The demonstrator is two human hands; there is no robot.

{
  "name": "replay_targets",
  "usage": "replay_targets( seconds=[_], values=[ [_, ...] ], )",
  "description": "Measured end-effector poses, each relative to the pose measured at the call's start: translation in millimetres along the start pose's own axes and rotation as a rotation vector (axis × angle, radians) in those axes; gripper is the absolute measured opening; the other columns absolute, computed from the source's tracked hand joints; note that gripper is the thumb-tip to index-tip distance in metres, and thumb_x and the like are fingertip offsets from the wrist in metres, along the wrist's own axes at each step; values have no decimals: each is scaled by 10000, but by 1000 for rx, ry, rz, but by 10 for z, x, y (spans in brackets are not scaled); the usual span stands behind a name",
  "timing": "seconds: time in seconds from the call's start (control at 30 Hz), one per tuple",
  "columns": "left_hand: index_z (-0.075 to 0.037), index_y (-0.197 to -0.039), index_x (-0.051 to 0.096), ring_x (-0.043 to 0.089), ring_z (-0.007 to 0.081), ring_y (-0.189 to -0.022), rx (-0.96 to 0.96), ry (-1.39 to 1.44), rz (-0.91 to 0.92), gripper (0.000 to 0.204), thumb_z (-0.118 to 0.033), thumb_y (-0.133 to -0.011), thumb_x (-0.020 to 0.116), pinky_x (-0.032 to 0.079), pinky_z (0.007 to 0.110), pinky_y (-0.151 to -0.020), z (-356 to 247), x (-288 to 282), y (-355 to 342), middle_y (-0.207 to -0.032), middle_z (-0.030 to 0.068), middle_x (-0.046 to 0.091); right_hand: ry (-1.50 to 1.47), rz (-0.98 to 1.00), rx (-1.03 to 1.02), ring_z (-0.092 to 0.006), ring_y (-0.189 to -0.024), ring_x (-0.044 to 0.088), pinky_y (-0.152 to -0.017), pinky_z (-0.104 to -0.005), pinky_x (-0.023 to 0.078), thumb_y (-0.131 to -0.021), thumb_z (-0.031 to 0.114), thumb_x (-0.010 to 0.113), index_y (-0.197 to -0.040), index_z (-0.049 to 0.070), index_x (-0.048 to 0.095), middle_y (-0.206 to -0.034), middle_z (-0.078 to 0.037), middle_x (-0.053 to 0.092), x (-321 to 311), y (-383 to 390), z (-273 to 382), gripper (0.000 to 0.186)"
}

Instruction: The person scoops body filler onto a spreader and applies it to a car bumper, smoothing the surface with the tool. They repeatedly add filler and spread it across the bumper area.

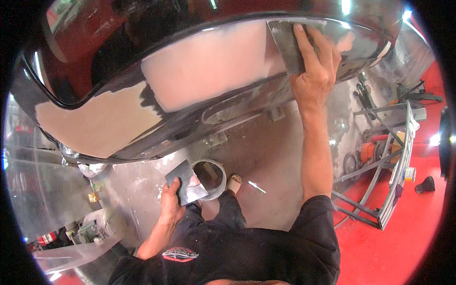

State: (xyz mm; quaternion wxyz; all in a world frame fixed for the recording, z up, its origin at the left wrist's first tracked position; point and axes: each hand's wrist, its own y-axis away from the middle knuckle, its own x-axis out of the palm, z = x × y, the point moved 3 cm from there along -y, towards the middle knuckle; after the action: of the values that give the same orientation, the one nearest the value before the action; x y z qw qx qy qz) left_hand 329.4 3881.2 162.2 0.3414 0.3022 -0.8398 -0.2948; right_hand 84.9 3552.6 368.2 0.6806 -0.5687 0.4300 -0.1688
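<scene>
Under the fingers [306, 45] of the right hand [314, 73], which are nearly straight and slightly spread, a dark sheet [286, 47] is held flat against the dark car panel [237, 97]. A grey sheet [173, 179] is gripped in the left hand [169, 204], at its lower left edge: the thumb is laid on top, while the other fingers are mostly hidden below. A part of this sheet is bright and glossy, and its material cannot be told. To the left of the dark sheet, a wide pink patch [204, 66] is seen on the panel, and farther left, a beige patch [102, 118]. Under the panel, a round bucket [220, 190] is placed on the grey floor [266, 156], near a sandalled foot [233, 183], and it is partly covered by the grey sheet in this view. A thin white object [256, 186] is seen on the floor to the right of the foot. Farther right, a metal frame [398, 175] is placed beside an orange object [367, 152], and a small black object [425, 184] is seen on the red floor [380, 256].
</scene>
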Motion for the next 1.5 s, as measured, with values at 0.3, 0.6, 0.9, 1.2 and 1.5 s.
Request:
replay_targets(
  seconds=[0.3, 0.6, 0.9, 1.2, 1.5],
  values=[
    [-38, -1309, 540, 665, 258, -1082, 167, 160, 78, 309, -184, -1036, 551, 547, 426, -936, -487, 427, 288, -1205, 112, 656, -10, -2, 54, -406, -1223, 520, -1049, -488, 448, -708, -60, 611, -1250, 115, 724, -1331, -125, 627, 321, 1342, 122, 580],
    [17, -1181, 612, 600, 197, -964, 672, -756, 104, 406, -309, -1108, 381, 472, 358, -890, -659, 822, 146, -1115, 107, 642, -271, 420, 234, -389, -1209, 525, -1028, -474, 425, -839, 137, 626, -1298, 126, 690, -1316, -123, 634, -568, 1275, 828, 463],
    [28, -1149, 618, 543, 156, -971, 590, -575, 274, 301, -232, -1061, 497, 444, 329, -882, -310, 1396, 355, -1075, 71, 633, -578, 814, 303, -336, -1191, 509, -955, -459, 423, -809, 173, 653, -1334, 175, 651, -1335, -41, 595, -1185, 1655, 1425, 524],
    [17, -1185, 584, 642, 199, -947, 448, -260, 124, 275, -211, -1036, 549, 536, 352, -834, -270, 1457, 185, -1078, 91, 657, -708, 769, 229, -360, -1218, 497, -1043, -485, 439, -824, 144, 617, -1393, 211, 606, -1415, -87, 534, -1505, 1665, 1317, 573],
    [1, -1230, 592, 697, 204, -938, 19, -109, 349, 312, -231, -1023, 562, 564, 355, -876, -27, 1547, 143, -1097, 99, 698, -548, 756, 321, -398, -1212, 509, -1063, -480, 466, -788, 79, 644, -1358, 240, 641, -1392, -129, 546, -1399, 1878, 878, 592]
  ],
)
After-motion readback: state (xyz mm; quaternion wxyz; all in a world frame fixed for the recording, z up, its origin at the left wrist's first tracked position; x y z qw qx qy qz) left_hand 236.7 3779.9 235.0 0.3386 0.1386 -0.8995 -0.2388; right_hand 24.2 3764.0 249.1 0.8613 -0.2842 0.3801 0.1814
